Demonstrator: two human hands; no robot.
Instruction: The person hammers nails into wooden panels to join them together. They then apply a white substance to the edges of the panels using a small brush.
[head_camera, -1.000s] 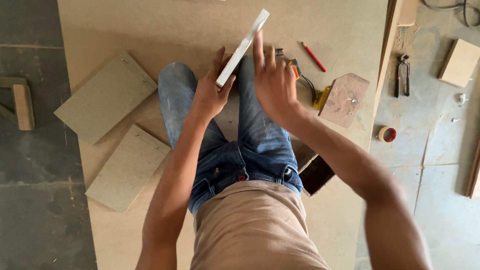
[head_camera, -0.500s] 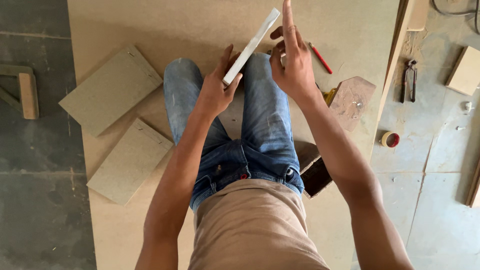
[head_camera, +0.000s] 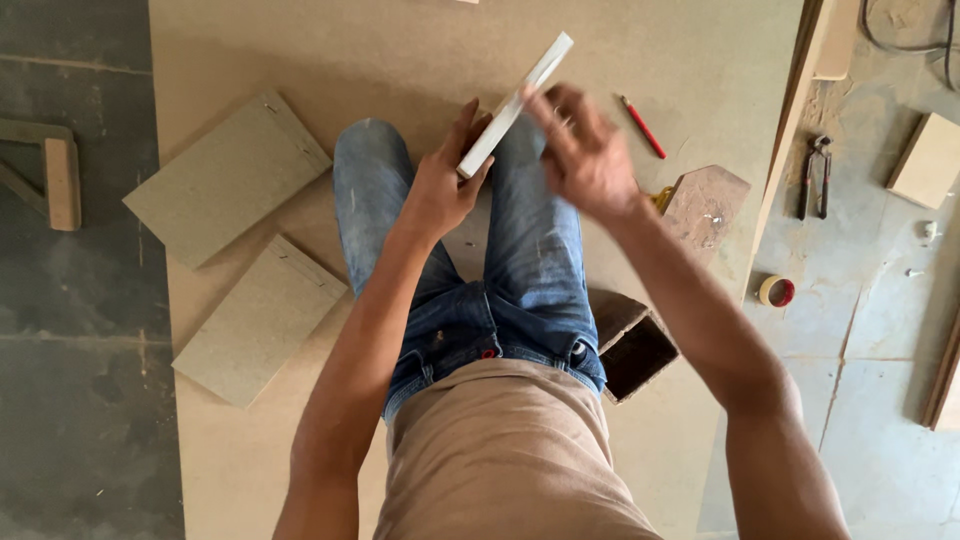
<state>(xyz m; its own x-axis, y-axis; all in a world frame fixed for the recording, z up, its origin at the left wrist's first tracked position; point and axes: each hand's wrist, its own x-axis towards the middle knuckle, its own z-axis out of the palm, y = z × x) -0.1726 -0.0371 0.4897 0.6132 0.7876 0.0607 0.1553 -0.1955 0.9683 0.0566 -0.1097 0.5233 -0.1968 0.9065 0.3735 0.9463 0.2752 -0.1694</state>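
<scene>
Since a moment ago my right hand (head_camera: 585, 160) has dropped, fingers loosely curled against the thin, stiff, light white board strip (head_camera: 515, 103), which my left hand (head_camera: 440, 185) pinches by its lower end above my knees.

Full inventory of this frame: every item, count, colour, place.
white strip: 1, white, held edge-up over the knees
large board: 1, tan, on the floor under the person
small panels: 2, grey-tan, left on the board
red pencil: 1, red, right on the board
pincers: 1, dark metal, floor at right
tape roll: 1, red centre, floor at right
wooden box: 1, dark, by the right hip
left hand: grips the strip's lower end
right hand: blurred, at the strip's middle
</scene>
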